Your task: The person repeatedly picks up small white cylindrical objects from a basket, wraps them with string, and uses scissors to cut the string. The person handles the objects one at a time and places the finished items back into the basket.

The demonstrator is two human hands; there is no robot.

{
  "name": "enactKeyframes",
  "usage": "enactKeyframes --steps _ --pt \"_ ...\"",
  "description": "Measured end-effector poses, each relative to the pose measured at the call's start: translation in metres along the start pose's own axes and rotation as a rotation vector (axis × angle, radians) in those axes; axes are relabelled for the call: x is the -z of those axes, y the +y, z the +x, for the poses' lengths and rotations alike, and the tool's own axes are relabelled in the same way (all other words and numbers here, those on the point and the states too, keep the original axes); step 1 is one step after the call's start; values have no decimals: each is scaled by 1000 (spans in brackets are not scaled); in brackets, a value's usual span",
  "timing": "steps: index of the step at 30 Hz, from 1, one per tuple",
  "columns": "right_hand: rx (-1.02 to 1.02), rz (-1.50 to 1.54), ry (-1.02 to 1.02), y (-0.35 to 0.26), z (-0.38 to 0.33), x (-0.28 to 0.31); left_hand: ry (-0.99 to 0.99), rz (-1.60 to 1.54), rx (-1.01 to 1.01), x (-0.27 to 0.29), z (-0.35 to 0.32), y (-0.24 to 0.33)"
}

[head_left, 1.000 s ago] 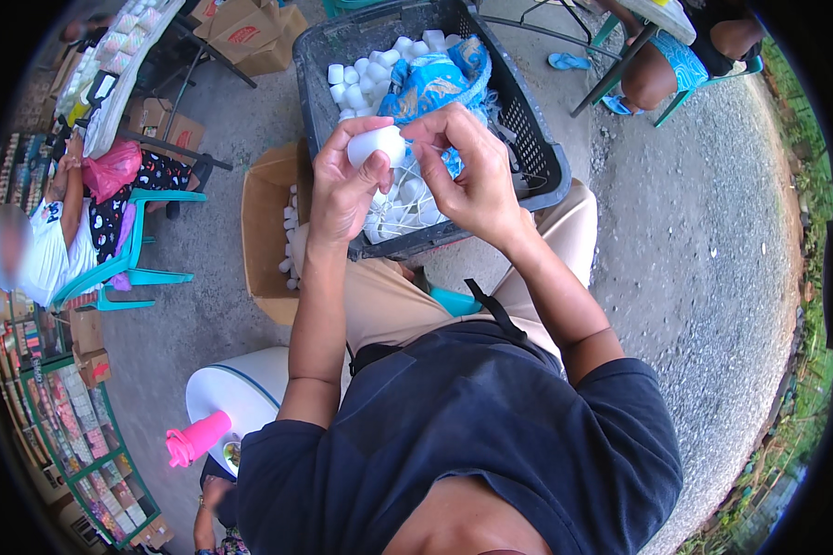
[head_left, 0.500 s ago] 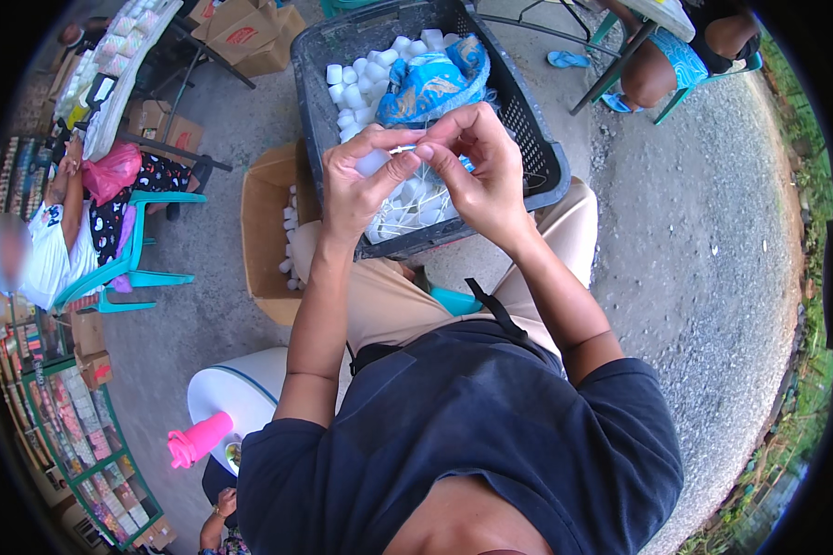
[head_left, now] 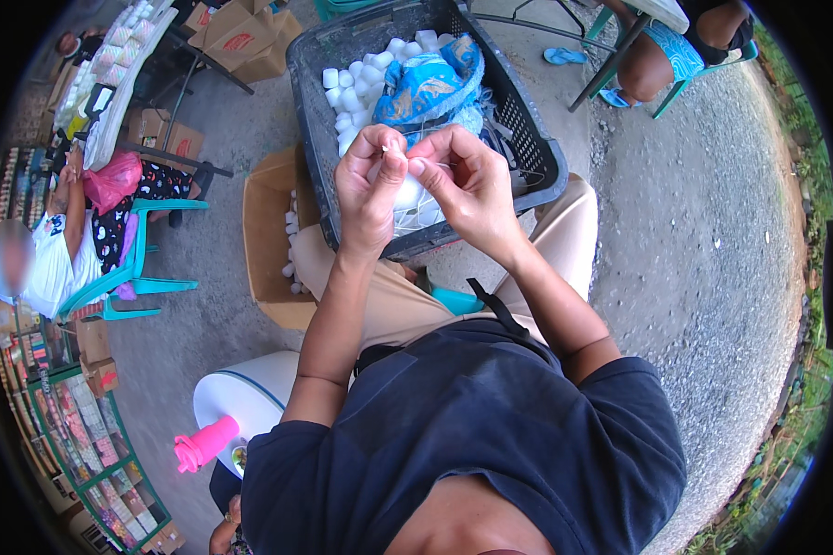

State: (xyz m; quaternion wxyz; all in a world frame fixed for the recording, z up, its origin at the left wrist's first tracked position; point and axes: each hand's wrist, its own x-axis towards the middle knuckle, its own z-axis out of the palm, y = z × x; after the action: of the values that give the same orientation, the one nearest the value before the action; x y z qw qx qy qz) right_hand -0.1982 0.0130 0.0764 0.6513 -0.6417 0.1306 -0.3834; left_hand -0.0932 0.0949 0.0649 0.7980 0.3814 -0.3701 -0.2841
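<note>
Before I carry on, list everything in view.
Crate: one, black, upper centre
Cylindrical pieces: many, white, in crate, carton
Patterned cloth: one, blue, in crate
Open carton: one, brown, left of crate
Cardboard boxes: several, brown, upper left
Tumbler: one, pink, lower left
Rack: one, green, lower left
Plastic bag: one, pink, left
Chairs: several, teal, left, upper right
Slippers: two, blue, upper right
Tables: at least two, white, upper corners
Plants: many, green, right
People: several, mixed clothing, edges
T-shirt: one, dark, bottom
Left hand: one, bare, over crate
Right hand: one, bare, beside it
</note>
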Motion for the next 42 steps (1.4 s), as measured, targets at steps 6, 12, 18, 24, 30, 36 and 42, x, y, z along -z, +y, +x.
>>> enactKeyframes --steps 6,12,18,24,30,36,42 --pt "-2 -99 44 -4 -4 1 117 41 23 -9 1 5" --pt "34 -228 -2 -9 -7 5 282 -350 183 -1 8 -3" --pt "68 -154 -75 -6 -18 4 362 -236 159 12 11 -2" --pt "156 -175 -40 -8 -15 1 390 -133 113 2 10 2" --pt "138 -202 -45 -8 -14 2 372 -7 59 0 9 2" --pt "158 -300 -37 -11 -14 2 359 105 -26 -3 7 3" --pt "217 -433 64 -15 -8 6 81 27 44 -1 6 15"
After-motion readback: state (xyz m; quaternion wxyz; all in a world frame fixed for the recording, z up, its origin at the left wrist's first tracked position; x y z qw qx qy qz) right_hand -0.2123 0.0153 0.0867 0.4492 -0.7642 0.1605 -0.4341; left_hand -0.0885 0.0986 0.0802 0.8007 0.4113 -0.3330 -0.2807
